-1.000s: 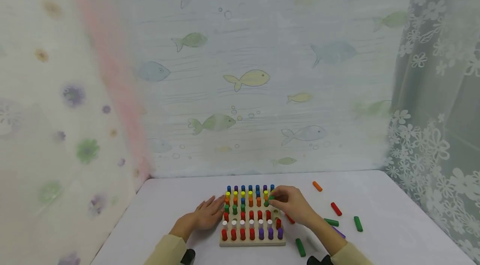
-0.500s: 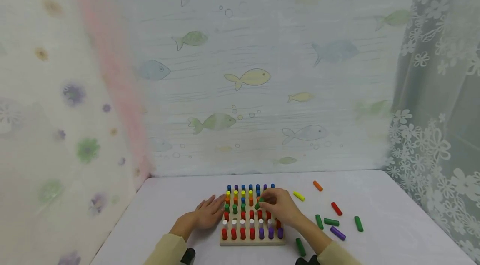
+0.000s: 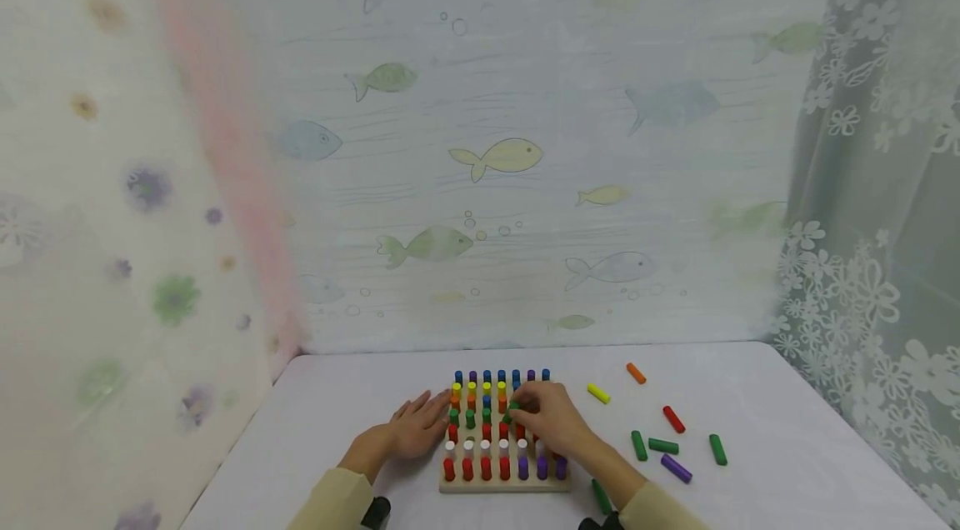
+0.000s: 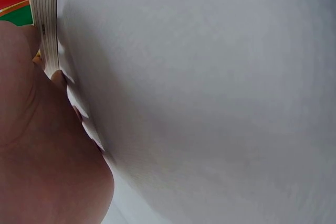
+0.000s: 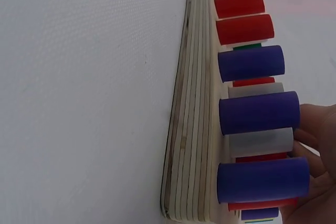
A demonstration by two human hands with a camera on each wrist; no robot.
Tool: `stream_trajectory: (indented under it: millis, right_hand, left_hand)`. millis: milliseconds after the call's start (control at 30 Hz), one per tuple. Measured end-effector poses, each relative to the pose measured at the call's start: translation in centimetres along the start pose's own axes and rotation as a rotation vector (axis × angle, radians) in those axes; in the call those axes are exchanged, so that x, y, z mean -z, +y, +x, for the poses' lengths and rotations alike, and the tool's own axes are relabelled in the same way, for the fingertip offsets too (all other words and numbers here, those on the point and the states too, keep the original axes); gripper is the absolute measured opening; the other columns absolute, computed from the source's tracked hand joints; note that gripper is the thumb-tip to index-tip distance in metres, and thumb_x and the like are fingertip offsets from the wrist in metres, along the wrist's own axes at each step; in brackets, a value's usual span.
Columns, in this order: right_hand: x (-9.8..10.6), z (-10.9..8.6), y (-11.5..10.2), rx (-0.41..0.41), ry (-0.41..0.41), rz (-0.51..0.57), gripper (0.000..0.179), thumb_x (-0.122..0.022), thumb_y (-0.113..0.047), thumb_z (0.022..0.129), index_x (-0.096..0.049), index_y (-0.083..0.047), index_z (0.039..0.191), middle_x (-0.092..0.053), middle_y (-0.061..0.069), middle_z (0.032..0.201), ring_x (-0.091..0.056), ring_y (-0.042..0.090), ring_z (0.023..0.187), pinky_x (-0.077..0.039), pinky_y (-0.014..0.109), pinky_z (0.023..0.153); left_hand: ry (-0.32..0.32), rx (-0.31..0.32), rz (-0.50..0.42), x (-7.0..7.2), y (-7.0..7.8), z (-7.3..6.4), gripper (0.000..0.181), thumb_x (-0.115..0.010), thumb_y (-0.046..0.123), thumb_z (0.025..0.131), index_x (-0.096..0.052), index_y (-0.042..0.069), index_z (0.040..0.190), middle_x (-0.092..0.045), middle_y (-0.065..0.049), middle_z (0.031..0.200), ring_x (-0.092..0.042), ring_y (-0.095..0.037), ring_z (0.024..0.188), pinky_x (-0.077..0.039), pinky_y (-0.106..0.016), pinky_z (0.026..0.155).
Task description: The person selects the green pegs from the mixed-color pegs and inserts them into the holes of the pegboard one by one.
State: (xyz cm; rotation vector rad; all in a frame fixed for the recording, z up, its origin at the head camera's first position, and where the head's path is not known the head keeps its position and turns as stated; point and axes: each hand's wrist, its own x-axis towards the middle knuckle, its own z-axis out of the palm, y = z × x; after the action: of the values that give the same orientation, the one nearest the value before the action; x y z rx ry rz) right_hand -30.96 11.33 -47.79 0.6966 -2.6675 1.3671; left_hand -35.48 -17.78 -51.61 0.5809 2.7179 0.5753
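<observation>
A wooden pegboard [image 3: 502, 489] with rows of coloured pegs stands in the middle of the white table. My right hand [image 3: 553, 422] pinches a green peg [image 3: 512, 411] between thumb and fingertips, over the green row right of its three standing pegs. My left hand [image 3: 418, 427] lies flat on the table with straight fingers, fingertips at the board's left edge. In the left wrist view, the left hand [image 4: 47, 145] is beside the board's layered side [image 4: 46, 24]. The right wrist view shows purple pegs [image 5: 260, 113] in the front row, with the right hand [image 5: 317, 166] partly hidden behind them.
Loose pegs lie right of the board: a yellow peg [image 3: 598, 393], an orange peg [image 3: 636, 372], a red peg [image 3: 673, 419], a purple peg [image 3: 677, 468] and several green ones, one green peg [image 3: 602, 497] near the right forearm. A fish-print curtain [image 3: 510, 180] hangs behind the table.
My right hand has moved left over the board with the green peg, from the right end of the rows to beside the standing green pegs. The left hand has stayed in place.
</observation>
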Motion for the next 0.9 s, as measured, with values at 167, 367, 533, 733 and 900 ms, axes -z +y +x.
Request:
stream_trajectory:
  millis: [167,367,533,733,900]
  right_hand:
    - [-0.29,0.23,-0.08,-0.001,-0.001,-0.023,0.013,-0.074,-0.012,0.095,-0.074,-0.004,0.105,-0.073,-0.003,0.094,-0.065,0.01,0.082,-0.056,0.022,0.074]
    - [-0.6,0.38,-0.06,-0.006,-0.01,-0.052,0.012,-0.074,-0.012,0.095,-0.074,-0.004,0.104,-0.073,-0.003,0.094,-0.064,0.009,0.081,-0.056,0.023,0.073]
    - [-0.76,0.42,-0.01,-0.008,-0.017,-0.073,0.012,-0.074,-0.012,0.094,-0.075,-0.005,0.104,-0.073,-0.004,0.093,-0.064,0.008,0.08,-0.056,0.023,0.073]
    - [-0.74,0.27,-0.41,-0.014,-0.039,-0.067,0.014,-0.072,-0.011,0.096,-0.075,-0.004,0.108,-0.074,-0.002,0.095,-0.065,0.009,0.082,-0.057,0.024,0.074]
    - [-0.61,0.22,-0.92,-0.008,-0.076,-0.068,0.016,-0.069,-0.012,0.098,-0.075,-0.003,0.11,-0.073,-0.002,0.098,-0.065,0.01,0.086,-0.057,0.026,0.077]
  left_hand:
    - [0.004,-0.001,-0.007,-0.15,-0.26,0.23,0.07,-0.031,0.059,0.107,-0.027,0.016,0.163,-0.026,-0.005,0.169,-0.012,-0.035,0.157,-0.007,-0.062,0.125]
    - [0.003,-0.001,-0.018,0.17,0.47,-0.28,0.066,-0.033,0.052,0.108,-0.028,0.014,0.162,-0.027,-0.006,0.169,-0.012,-0.035,0.157,-0.006,-0.062,0.124]
    - [0.004,0.0,-0.02,0.16,0.55,-0.37,0.065,-0.034,0.051,0.109,-0.029,0.014,0.162,-0.027,-0.006,0.169,-0.013,-0.035,0.157,-0.007,-0.062,0.124]
    - [0.003,0.004,-0.027,0.03,0.41,-0.2,0.066,-0.034,0.052,0.108,-0.029,0.014,0.162,-0.027,-0.006,0.169,-0.013,-0.035,0.157,-0.006,-0.063,0.124]
    - [0.003,0.008,-0.015,-0.08,0.18,0.02,0.067,-0.034,0.054,0.108,-0.028,0.015,0.163,-0.027,-0.005,0.169,-0.012,-0.034,0.157,-0.006,-0.063,0.124]
